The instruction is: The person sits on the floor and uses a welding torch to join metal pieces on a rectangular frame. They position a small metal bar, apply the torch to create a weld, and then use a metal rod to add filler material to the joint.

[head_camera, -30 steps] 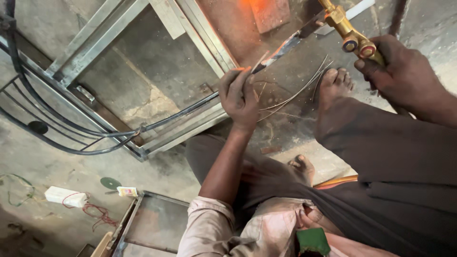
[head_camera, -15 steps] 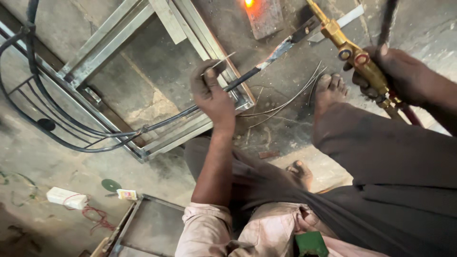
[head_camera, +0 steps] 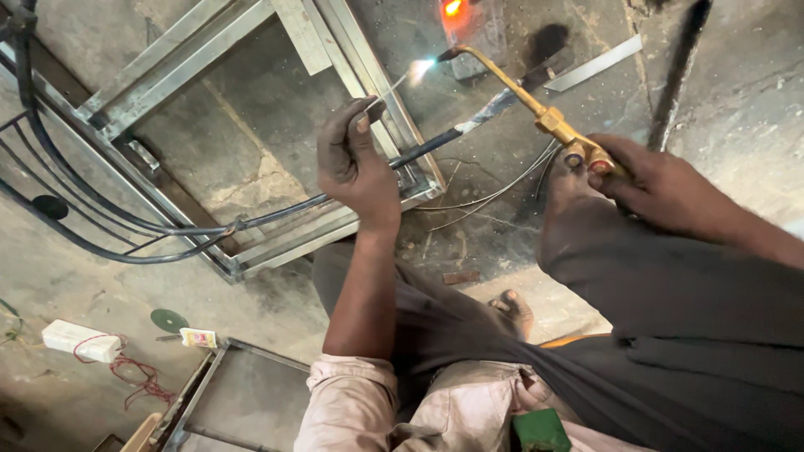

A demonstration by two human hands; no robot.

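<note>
A thin filler rod (head_camera: 387,90) meets the flame (head_camera: 421,67) at the tip of a brass torch (head_camera: 536,109), just above the inner edge of a metal frame (head_camera: 251,50) lying on the concrete floor (head_camera: 737,92). The left hand (head_camera: 356,163) pinches the rod between its fingers, closed around it, with the rod slanting up and to the right into the flame. The right hand (head_camera: 662,184) is clamped on the torch's handle by the valves, well apart from the left, the curved torch neck reaching leftward to the rod's end.

A dark hose (head_camera: 276,213) runs across the frame's corner, passing right beside the left hand, and further black cables (head_camera: 75,230) loop over the frame's left side. Loose wires (head_camera: 494,194) lie on the floor between the hands. Beyond the flame a glowing orange spot (head_camera: 452,8) shows on a dark plate, with a flat metal strip (head_camera: 603,63) nearby. The person's bare foot (head_camera: 512,310) rests below, and a second frame (head_camera: 209,393), a white box (head_camera: 75,341) and a green disc (head_camera: 169,320) lie at lower left.
</note>
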